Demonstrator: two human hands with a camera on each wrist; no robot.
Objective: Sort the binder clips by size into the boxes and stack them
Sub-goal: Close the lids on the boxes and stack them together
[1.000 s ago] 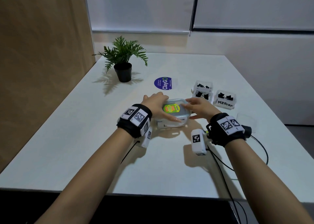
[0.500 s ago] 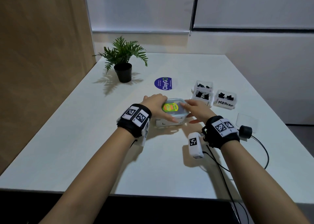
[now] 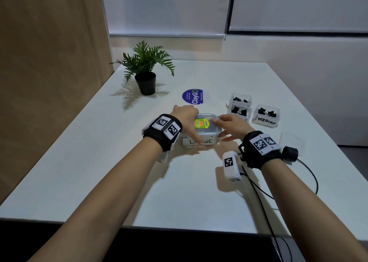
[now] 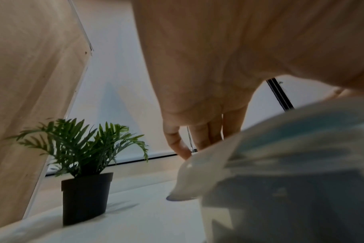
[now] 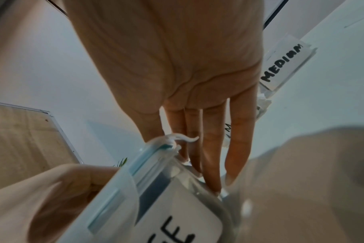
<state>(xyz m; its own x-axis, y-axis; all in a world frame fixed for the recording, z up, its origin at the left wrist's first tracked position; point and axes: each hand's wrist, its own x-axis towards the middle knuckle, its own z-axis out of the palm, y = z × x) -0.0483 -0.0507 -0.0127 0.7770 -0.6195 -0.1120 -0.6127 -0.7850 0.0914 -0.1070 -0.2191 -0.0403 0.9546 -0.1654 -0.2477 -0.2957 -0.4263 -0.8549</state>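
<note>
A clear box (image 3: 201, 136) labelled LARGE sits mid-table, closed by a blue-rimmed lid (image 3: 207, 120) with a green and yellow sticker. My left hand (image 3: 186, 118) grips its left side, fingers curled over the far edge and thumb across the front label. My right hand (image 3: 229, 123) lies against the right side with straight fingers, index on the lid. The left wrist view has my fingers (image 4: 177, 141) bent down behind the lid rim (image 4: 280, 139). In the right wrist view straight fingers (image 5: 210, 156) touch the box's side clasp. Any clips inside are hidden.
Right of the box stand two small open boxes (image 3: 241, 105) and a MEDIUM box (image 3: 266, 115), all holding black binder clips. A loose clear lid (image 3: 291, 142) lies near the right edge. A potted plant (image 3: 146, 76) and a blue disc (image 3: 194, 96) sit further back.
Both hands stay on the LARGE box, which has barely moved. My left thumb has slid left along the front, so more of the label shows.
</note>
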